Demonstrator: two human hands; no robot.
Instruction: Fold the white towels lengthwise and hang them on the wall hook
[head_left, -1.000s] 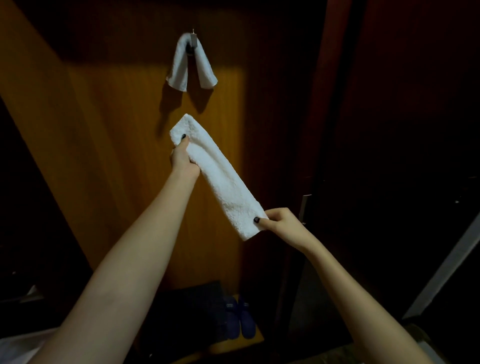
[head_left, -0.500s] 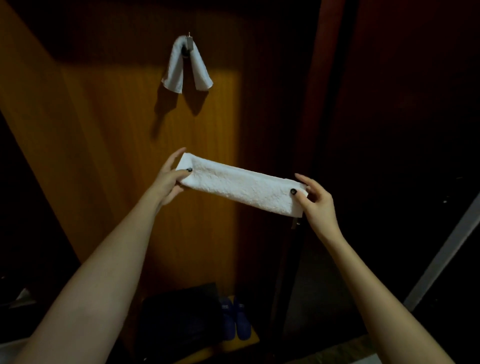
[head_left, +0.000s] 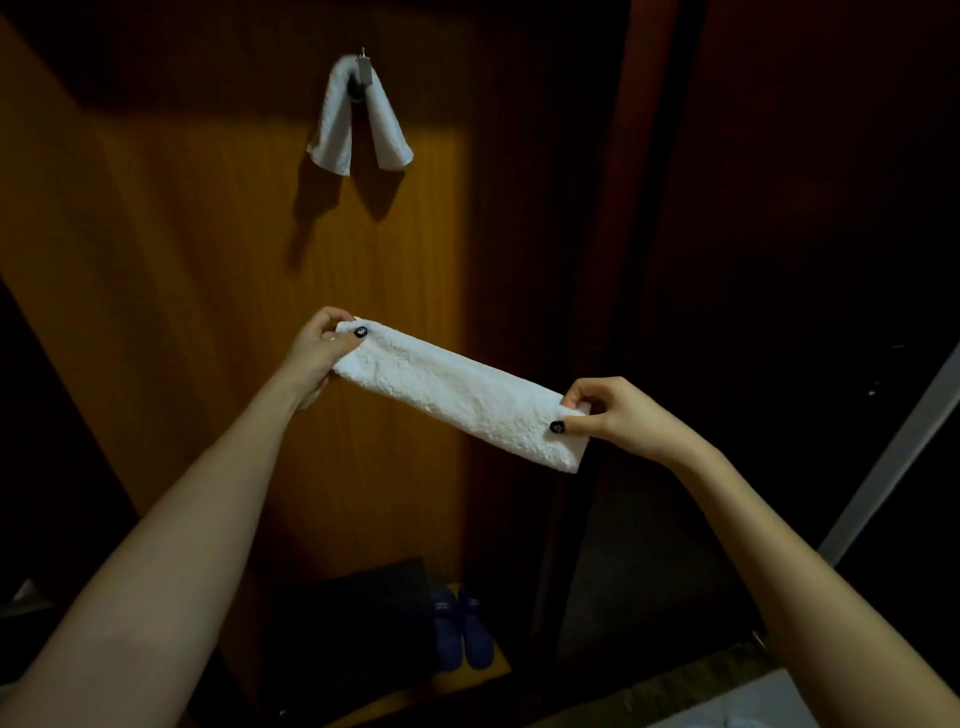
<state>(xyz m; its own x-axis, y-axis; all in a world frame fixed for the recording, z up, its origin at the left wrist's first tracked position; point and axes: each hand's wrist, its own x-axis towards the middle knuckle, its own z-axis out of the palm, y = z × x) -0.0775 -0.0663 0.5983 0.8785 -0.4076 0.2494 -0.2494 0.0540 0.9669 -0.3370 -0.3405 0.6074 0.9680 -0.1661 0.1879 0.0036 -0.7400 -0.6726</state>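
I held the folded towel (head_left: 457, 395) between my left hand (head_left: 317, 348) and right hand (head_left: 623, 415), its left end higher, in front of the wall panel (head_left: 208, 260). Above it a second towel (head_left: 358, 124) hung over the hook (head_left: 364, 70); slippers (head_left: 462, 631) sat below.

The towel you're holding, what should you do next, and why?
Probably raise the folded towel toward the wall hook: it is already a narrow strip, pinched at its ends by the left hand and right hand, below the hung towel.
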